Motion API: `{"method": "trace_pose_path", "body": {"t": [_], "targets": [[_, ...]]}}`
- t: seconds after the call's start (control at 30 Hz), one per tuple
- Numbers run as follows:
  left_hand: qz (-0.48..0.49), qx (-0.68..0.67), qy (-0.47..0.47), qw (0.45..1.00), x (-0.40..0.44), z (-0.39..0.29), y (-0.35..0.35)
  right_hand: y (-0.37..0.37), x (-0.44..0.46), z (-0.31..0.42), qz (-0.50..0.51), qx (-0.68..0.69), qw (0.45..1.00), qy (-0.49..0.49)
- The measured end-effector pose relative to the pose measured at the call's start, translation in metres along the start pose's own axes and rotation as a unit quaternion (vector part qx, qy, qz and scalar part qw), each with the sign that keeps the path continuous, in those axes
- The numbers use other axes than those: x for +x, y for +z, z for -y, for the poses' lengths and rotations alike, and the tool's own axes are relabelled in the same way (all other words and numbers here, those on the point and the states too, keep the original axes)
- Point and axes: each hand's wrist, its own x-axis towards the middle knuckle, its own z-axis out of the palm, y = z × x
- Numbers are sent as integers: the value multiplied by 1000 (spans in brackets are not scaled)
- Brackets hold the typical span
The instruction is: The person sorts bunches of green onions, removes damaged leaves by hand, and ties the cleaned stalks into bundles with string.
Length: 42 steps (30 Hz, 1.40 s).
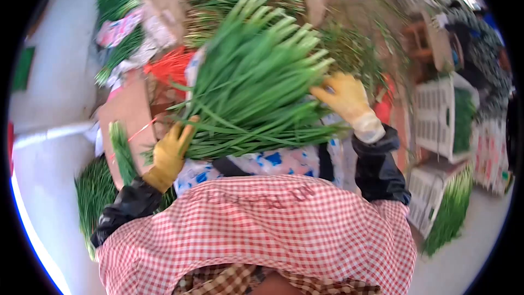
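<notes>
A large heap of green leafy stalks (pixel 256 76) lies across my lap on a blue-and-white patterned cloth (pixel 273 161), its pale cut ends toward the upper right. My left hand (pixel 170 155), in a yellow glove, is at the heap's lower left edge with its fingers apart, touching the leaf tips. On the right side, my right hand (pixel 346 100), also gloved in yellow, is beside the stalks near their pale ends; its thumb and fingers are spread.
Red ties (pixel 170 69) lie left of the heap, above a cardboard piece (pixel 128 117) with a small bundle (pixel 123 150). White crates (pixel 435 114) with greens stand at the right. Loose stalks (pixel 349 49) cover the floor ahead. A person (pixel 480 49) is at the upper right.
</notes>
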Motion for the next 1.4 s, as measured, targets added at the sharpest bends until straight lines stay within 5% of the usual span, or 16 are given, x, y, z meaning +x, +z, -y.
{"method": "trace_pose_path", "body": {"t": [0.07,0.2,0.37,0.6,0.73,0.87,0.93,1.1,1.2,1.27,1.4], "targets": [[2,-17,-3,1000,-2,-1,-4,7,0,4,152,68,985,33],[-15,-51,-11,999,-4,-1,-10,31,0,5,99,145,983,45],[-20,-10,-9,1000,-1,-4,-1,39,-3,4,-14,23,999,-24],[-50,-29,17,998,-3,4,11,35,0,-5,62,-111,991,-35],[-50,-33,1,998,-3,3,12,21,0,-34,109,13,992,-69],[-56,-25,11,998,-5,4,14,0,-1,-45,-57,-21,998,-27],[-64,-39,9,997,-1,-1,9,-11,-10,-21,-91,110,990,-15],[-23,-27,0,999,-5,3,8,17,-18,0,-4,89,994,-66],[-26,-49,4,998,-4,1,1,23,-17,10,6,134,990,-52],[-15,-65,-9,998,-2,-2,-4,17,-21,22,32,123,989,77],[14,-42,-41,998,-2,-4,1,17,-24,16,28,20,998,45]]}}
